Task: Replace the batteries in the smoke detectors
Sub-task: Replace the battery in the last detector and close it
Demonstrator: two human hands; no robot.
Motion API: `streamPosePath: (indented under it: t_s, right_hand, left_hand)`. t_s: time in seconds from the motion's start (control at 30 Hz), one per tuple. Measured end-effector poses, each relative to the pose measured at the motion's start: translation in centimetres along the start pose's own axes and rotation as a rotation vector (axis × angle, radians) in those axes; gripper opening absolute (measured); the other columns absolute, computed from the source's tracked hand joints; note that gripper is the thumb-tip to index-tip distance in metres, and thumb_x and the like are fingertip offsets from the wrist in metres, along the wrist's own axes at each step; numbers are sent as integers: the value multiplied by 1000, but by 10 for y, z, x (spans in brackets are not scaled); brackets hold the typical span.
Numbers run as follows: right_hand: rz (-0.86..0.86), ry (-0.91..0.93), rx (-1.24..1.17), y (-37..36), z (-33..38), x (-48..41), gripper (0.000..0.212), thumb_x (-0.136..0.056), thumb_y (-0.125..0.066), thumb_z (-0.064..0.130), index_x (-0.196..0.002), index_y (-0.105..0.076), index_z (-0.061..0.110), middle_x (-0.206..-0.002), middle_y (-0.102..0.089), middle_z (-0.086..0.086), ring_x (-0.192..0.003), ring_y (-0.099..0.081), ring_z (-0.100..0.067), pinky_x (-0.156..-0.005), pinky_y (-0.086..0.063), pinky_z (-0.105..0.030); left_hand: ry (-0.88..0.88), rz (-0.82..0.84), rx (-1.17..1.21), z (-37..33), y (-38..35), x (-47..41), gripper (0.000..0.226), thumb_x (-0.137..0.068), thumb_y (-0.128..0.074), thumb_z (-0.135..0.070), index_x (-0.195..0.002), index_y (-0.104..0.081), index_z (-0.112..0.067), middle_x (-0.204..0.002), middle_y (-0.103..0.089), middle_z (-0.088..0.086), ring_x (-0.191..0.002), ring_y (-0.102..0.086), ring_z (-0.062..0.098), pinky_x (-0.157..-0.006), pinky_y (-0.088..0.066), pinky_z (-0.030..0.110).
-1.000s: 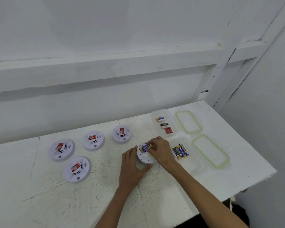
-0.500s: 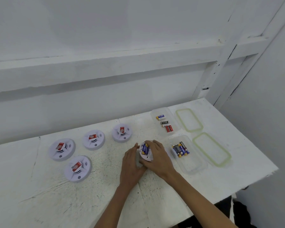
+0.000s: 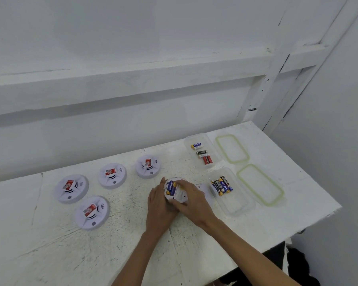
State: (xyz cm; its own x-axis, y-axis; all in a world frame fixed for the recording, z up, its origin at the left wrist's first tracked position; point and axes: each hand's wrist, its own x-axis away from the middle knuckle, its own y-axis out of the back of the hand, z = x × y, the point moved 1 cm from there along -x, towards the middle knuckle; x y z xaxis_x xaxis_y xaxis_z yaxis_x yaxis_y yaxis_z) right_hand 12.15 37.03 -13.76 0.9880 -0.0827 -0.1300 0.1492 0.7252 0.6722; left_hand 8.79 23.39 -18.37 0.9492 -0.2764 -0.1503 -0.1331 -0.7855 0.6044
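Soft, even, cool light fills the white room, with a faint shadow under the ledge [image 3: 132,78]. Wide-angle distortion bows lines near the edges; detail is soft, and print on the batteries [image 3: 221,185] blurs.

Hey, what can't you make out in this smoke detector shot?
Head view only:
1. Whether the batteries sit fully in the held smoke detector: the right hand covers part.
2. Whether the left hand curls round the detector: its fingers are hidden behind it.
3. White piece behind the right hand: mostly covered.
4. Labels on the loose batteries in the near container: too small, blurred.
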Motion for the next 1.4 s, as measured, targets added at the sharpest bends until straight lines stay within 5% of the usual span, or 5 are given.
streamPosePath:
  t_s: [0.17, 0.37, 0.7, 1.0, 1.4]
  right_hand:
    - [-201, -32, 114, -1, -8, 16, 37, -103, -38, 31, -129, -58, 15, -139, -53, 1, -133, -45, -13, -111, -41, -29]
    - [-194, -112, 461, -1, -28, 28, 41, -91, -65, 13, -130, -56, 6, -140, -53, -14, -134, -48, -33, -105, -48, -41]
    - [-214, -300, 289, -12, -25, 40, 40, -102, -52, 30, -135, -47, 6, -166, -11, -6, -149, -23, -20, -85, -55, -29]
    - [-136, -258, 480, -14, -27, 32, 29, -90, -66, 25, -113, -65, 8, -147, -48, -23, -137, -43, -42, -108, -45, -50]
    - [-66, -204, 402, 17, -2, 7, 30, -86, -64, 34, -96, -61, 6, -91, -61, -6, -85, -47, -17, -66, -34, -24]
  left_hand:
    - [118, -16, 195, 7, 4, 2, 114, -64, -64, -88, -149, -40, -16, -142, -55, 5, -127, -52, 21, -111, -41, 38]
    - [148, 51, 190, 25, 30, 9, 117, -61, -87, -63, -155, -33, -19, -138, -47, -13, -124, -44, 3, -98, -32, 2]
    - [143, 18, 167, 21, 36, 15, 99, -67, -88, -60, -149, -42, -28, -138, -52, -15, -128, -48, 7, -106, -49, 34]
    - [153, 32, 136, 24, 36, 15, 97, -67, -85, -67, -146, -45, -28, -139, -55, -14, -127, -50, 8, -105, -51, 37]
    - [112, 68, 97, 22, 35, 14, 109, -73, -81, -53, -160, -21, -25, -154, -45, -10, -141, -44, 10, -114, -44, 46]
